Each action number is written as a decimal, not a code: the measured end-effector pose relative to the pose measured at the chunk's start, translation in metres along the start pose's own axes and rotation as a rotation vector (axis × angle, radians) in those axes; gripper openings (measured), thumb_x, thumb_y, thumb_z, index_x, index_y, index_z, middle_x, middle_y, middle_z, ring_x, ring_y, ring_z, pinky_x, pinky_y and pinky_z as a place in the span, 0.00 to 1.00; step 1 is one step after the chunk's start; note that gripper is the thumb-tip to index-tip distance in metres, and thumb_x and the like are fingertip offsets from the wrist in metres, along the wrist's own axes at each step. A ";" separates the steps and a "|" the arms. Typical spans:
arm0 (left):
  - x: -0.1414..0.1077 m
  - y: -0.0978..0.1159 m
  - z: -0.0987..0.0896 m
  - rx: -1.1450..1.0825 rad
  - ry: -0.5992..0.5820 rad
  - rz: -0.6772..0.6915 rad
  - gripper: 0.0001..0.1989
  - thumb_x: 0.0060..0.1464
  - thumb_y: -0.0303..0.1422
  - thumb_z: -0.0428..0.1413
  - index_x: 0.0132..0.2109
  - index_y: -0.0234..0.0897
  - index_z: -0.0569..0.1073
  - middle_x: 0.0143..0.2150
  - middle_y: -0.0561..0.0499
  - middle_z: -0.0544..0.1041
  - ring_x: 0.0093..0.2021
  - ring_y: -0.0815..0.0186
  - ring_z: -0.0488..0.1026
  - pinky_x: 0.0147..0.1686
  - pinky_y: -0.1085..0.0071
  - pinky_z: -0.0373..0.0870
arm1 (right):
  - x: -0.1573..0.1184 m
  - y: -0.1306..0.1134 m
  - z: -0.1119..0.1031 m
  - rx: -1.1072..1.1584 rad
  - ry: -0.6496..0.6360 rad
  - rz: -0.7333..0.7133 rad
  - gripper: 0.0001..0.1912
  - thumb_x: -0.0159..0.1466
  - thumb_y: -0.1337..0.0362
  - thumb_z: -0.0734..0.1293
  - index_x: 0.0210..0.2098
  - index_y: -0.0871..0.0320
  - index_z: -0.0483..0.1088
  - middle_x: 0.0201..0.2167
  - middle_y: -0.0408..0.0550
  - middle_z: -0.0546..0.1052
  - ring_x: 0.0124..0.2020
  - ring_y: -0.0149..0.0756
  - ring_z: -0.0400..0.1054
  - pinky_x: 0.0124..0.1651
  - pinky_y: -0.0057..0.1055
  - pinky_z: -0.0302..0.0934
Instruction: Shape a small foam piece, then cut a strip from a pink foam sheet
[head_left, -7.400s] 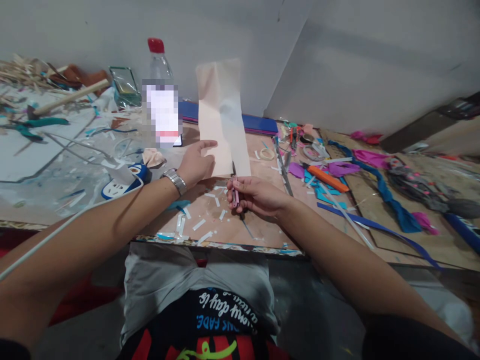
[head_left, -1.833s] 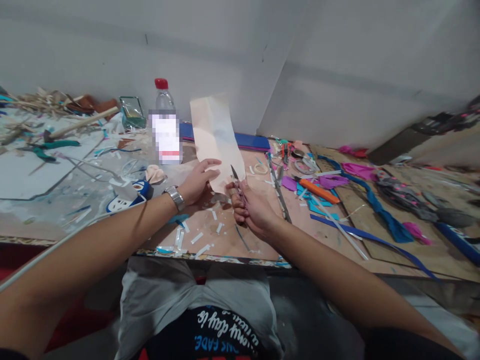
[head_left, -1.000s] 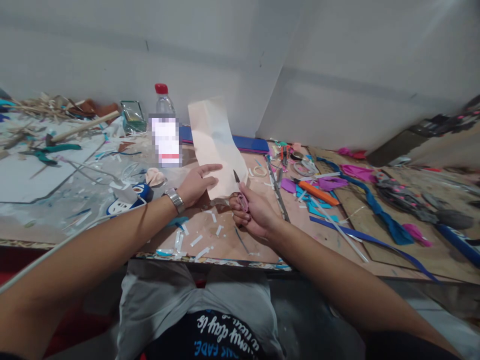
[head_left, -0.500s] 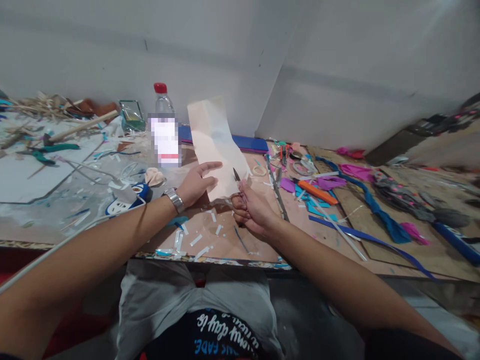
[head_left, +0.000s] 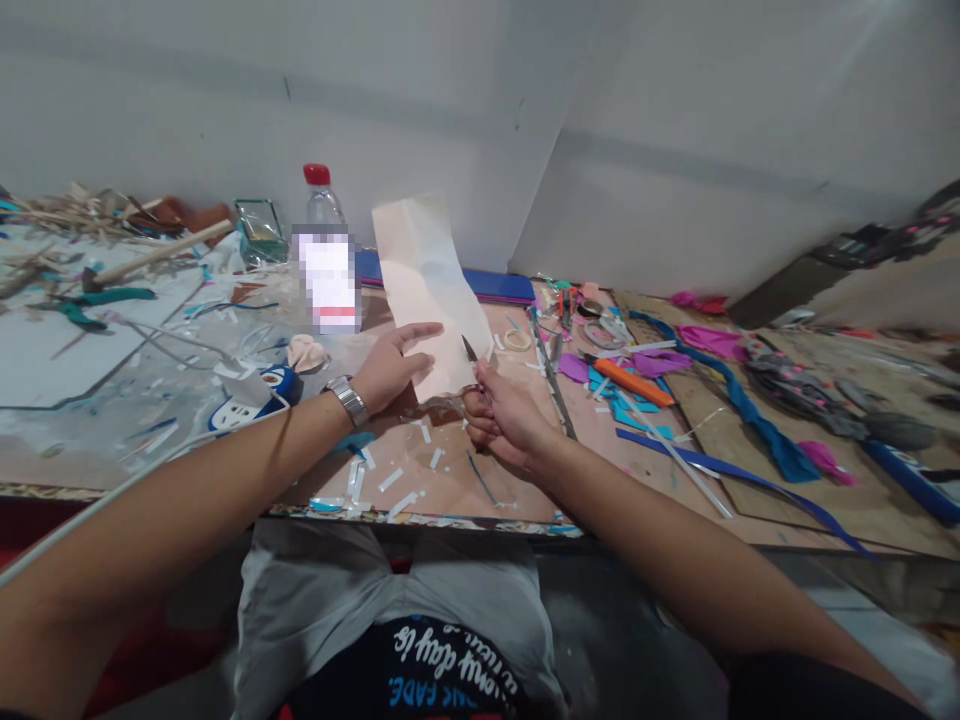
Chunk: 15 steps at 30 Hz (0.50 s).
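Note:
A pale cream sheet of paper leans up toward the back wall, its lower end between my two hands. My left hand, with a metal watch on the wrist, grips the sheet's lower left side. Its thumb and index finger lie on the face; the other fingers are mostly hidden. At the lower right edge of the paper, my right hand is closed around a pair of scissors. Their dark pointed blades aim up and left over the sheet; the handles are mostly covered by my fingers.
Behind the paper stand a red-capped bottle and a flat blue case. To the left are a power strip with cables and green pliers. An orange cutter, blue ribbon and scraps lie right.
The scissor tips have shifted slightly left over the paper. My left hand keeps its hold, and the whole view has moved a little.

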<state>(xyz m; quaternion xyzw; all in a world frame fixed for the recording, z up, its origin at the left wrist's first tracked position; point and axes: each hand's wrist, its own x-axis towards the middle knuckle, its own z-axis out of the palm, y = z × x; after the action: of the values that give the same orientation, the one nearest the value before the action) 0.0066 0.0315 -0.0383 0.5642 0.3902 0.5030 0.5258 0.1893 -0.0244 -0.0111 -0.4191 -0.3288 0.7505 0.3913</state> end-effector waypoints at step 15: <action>-0.002 0.001 0.001 0.021 0.016 0.014 0.28 0.47 0.24 0.60 0.57 0.37 0.75 0.58 0.42 0.76 0.46 0.60 0.76 0.45 0.64 0.74 | -0.003 -0.003 0.005 0.000 0.076 0.009 0.24 0.74 0.51 0.55 0.23 0.54 0.53 0.11 0.32 0.51 0.12 0.23 0.35 0.14 0.22 0.39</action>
<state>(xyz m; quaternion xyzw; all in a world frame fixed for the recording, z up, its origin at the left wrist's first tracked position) 0.0069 0.0293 -0.0371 0.5683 0.3957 0.5073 0.5130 0.1865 -0.0259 -0.0050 -0.4486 -0.3118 0.7359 0.4000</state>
